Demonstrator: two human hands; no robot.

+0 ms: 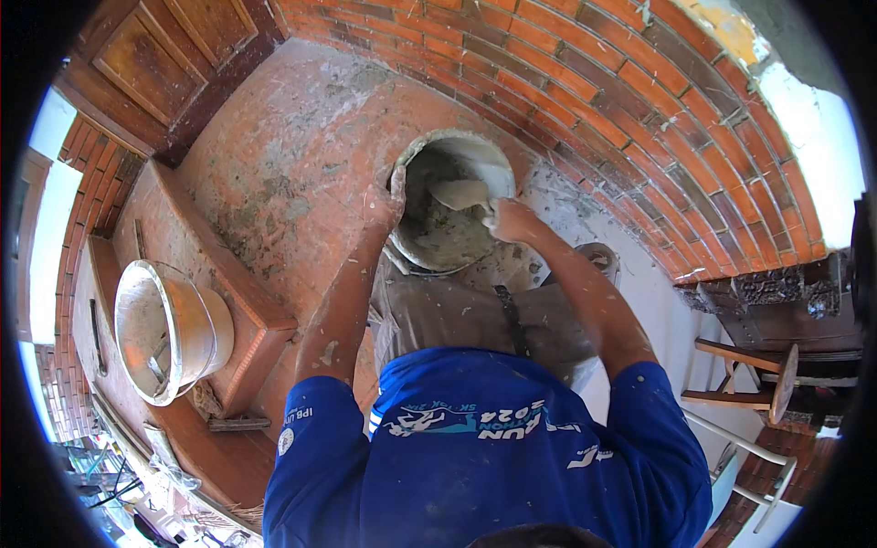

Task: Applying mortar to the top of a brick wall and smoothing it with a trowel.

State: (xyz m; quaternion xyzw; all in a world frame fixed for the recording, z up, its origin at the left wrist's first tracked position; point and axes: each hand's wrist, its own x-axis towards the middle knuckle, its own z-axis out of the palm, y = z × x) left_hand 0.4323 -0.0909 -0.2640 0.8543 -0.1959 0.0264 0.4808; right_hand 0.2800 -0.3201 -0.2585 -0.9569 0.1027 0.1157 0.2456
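Note:
A grey mortar-smeared bucket (489,157) stands upright in front of my knees, with wet grey mortar (449,239) inside. My left hand (387,203) is closed on the bucket's left rim. In my right hand (513,222), at the right rim, is a trowel (461,194); its mortar-coated blade points left inside the bucket, over the mortar. The fingers wrap round the handle and hide most of it.
On the step to the left stands a second, pale bucket (203,331) with a tool in it. A tiled brick wall (585,82) curves behind the work spot. A wooden door (169,55) is at the far left, a chair frame (754,457) at the right.

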